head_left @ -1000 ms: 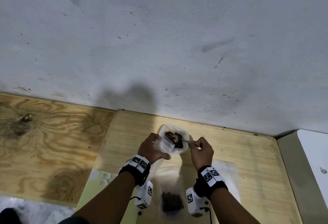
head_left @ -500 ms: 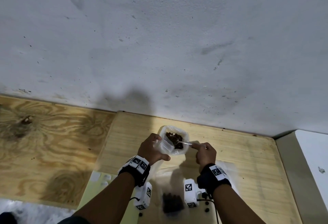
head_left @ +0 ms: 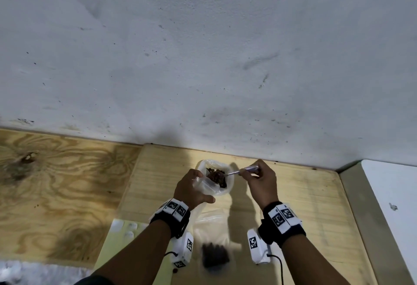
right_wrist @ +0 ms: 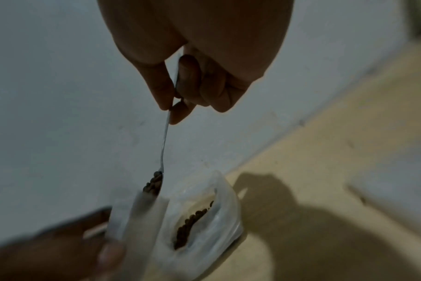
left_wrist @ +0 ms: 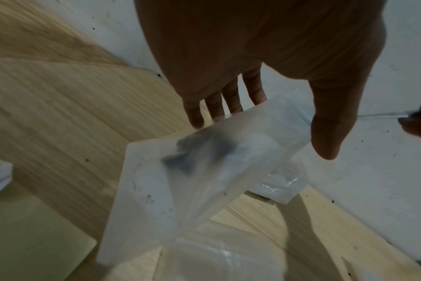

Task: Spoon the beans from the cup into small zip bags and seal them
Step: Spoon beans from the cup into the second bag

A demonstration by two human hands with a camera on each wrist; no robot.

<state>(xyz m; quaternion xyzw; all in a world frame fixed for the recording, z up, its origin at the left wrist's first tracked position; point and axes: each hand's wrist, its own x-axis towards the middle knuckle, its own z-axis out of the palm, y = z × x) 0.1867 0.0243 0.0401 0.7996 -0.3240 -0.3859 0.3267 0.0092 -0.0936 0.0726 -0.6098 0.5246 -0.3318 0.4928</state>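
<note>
My left hand (head_left: 191, 191) holds a small clear zip bag (head_left: 204, 184) by its open mouth, thumb on one side and fingers behind, right beside the translucent cup (head_left: 229, 181) of brown beans. My right hand (head_left: 259, 178) pinches the handle of a metal spoon (head_left: 233, 173). In the right wrist view the spoon (right_wrist: 165, 136) is tipped, and its heap of beans (right_wrist: 154, 182) sits at the bag's mouth (right_wrist: 137, 218), with the cup (right_wrist: 224, 209) just behind. Dark beans show through the bag (left_wrist: 228, 161) in the left wrist view.
The cup stands on a pale wooden board (head_left: 293, 194) against a grey wall (head_left: 203, 59). Near me lie crumpled clear bags (head_left: 212, 221) and a blurred bag of beans (head_left: 214, 255). A green mat (head_left: 117, 251) is at the lower left, a white surface (head_left: 394, 194) at the right.
My right hand has risen and moved away from me, lifting the spoon out of the cup with beans and tilting it at the bag. The left hand has stayed put.
</note>
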